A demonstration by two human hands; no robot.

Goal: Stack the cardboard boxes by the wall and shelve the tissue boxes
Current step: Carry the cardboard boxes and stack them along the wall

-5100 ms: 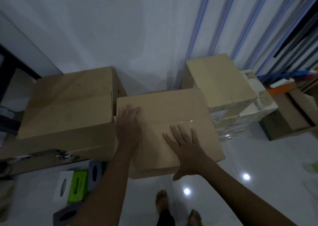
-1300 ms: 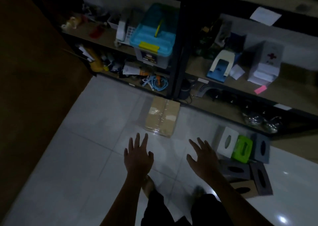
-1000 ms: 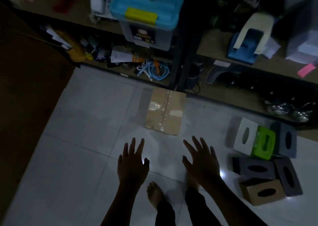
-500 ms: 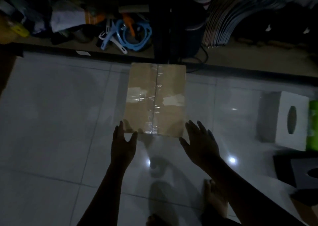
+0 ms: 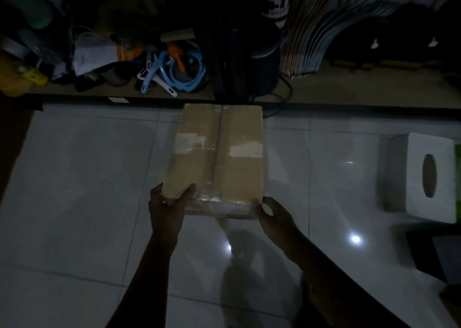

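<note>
A small taped cardboard box (image 5: 219,153) lies on the white tiled floor in front of the bottom shelf. My left hand (image 5: 167,203) grips its near left corner, thumb on top. My right hand (image 5: 272,214) holds the near right corner, fingers curled at the box's edge. A white tissue box (image 5: 429,178) lies on the floor at the right, with a green one (image 5: 458,168) just showing at the frame edge. A dark tissue box (image 5: 441,252) sits at the lower right.
The bottom shelf (image 5: 349,88) runs across the top, holding blue plastic hangers (image 5: 174,73), a dark bin (image 5: 264,60), stacked folders (image 5: 306,35) and clutter at the left. Floor tiles (image 5: 87,190) spread to the left and near me.
I have turned from the stacked boxes at the wall to the shelf, bent down, and both hands have gone from open above the floor to holding the small box's near corners.
</note>
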